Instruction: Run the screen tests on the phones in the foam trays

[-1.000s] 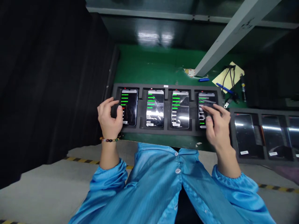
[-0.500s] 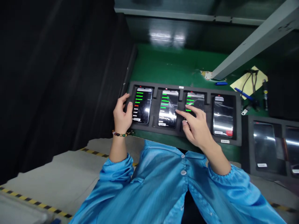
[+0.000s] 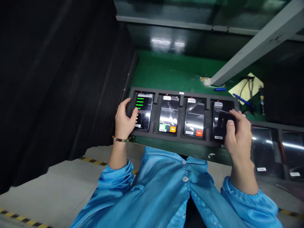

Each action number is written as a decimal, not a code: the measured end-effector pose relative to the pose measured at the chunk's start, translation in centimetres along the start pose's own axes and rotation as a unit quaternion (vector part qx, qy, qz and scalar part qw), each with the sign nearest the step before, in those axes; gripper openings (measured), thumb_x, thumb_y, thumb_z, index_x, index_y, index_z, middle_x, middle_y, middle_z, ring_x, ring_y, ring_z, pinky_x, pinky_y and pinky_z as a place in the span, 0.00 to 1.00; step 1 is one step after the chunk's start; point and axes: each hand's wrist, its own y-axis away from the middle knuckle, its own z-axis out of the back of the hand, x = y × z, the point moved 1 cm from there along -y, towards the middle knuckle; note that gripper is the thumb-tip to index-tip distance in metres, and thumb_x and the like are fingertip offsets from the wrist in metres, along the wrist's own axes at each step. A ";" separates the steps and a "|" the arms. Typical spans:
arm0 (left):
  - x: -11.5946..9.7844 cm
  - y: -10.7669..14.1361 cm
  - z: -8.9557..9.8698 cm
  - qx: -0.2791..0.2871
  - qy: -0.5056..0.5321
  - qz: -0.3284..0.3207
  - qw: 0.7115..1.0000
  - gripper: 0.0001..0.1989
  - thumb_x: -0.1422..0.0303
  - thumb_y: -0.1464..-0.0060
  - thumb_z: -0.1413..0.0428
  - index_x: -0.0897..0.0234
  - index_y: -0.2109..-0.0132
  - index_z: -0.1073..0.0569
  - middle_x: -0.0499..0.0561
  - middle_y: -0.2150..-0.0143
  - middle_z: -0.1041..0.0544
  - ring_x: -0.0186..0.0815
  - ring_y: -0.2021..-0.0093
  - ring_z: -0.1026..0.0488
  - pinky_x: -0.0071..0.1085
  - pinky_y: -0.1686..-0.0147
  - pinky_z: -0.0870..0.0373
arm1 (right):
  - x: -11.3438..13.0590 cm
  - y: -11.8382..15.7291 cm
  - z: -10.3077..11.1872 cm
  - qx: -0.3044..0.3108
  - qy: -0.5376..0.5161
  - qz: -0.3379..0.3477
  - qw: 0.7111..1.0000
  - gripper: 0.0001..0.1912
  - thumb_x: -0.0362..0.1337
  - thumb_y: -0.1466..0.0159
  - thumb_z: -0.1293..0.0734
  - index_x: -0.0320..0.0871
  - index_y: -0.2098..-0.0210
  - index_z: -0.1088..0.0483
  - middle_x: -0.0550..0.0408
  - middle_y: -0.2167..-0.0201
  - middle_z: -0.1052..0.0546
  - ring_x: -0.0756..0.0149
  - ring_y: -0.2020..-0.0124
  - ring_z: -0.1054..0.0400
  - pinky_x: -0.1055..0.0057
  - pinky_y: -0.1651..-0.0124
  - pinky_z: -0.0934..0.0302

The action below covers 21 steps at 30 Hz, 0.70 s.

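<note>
A dark grey foam tray point(image 3: 155, 122) holds a row of several smartphones. My left hand point(image 3: 124, 120) grips the tray's left end, its thumb over the edge of the leftmost phone point(image 3: 146, 110), which shows green lines. In the second phone point(image 3: 169, 112) a green and an orange block are lit at the bottom. The third phone point(image 3: 194, 115) shows one orange-red block. Its thumb and fingers apart, my right hand point(image 3: 238, 136) is at the right side of the fourth phone point(image 3: 219, 118), whose screen is mostly dark. Whether its fingertips touch is unclear.
Another tray point(image 3: 276, 144) with dark phones lies to the right. Behind are a grey post point(image 3: 237, 58), a blue pen cap point(image 3: 220, 89), yellow paper point(image 3: 242, 90) with cables, and a marker point(image 3: 261, 101). A black curtain point(image 3: 71, 79) hangs at left.
My right hand has moved right, from the second and third phones to the fourth. Green lines on those two gave way to coloured blocks; the fourth phone's red block is gone.
</note>
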 end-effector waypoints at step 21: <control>-6.6 -2.8 -2.4 0.084 -0.152 0.017 0.985 0.38 0.61 0.42 0.32 0.55 0.27 0.32 0.68 0.23 0.38 0.67 0.24 0.40 0.70 0.33 0.32 | -1.5 -0.5 -3.0 -0.047 0.003 -0.091 0.995 0.34 0.60 0.25 0.40 0.41 0.34 0.30 0.38 0.44 0.21 0.40 0.35 0.38 0.33 0.28 0.49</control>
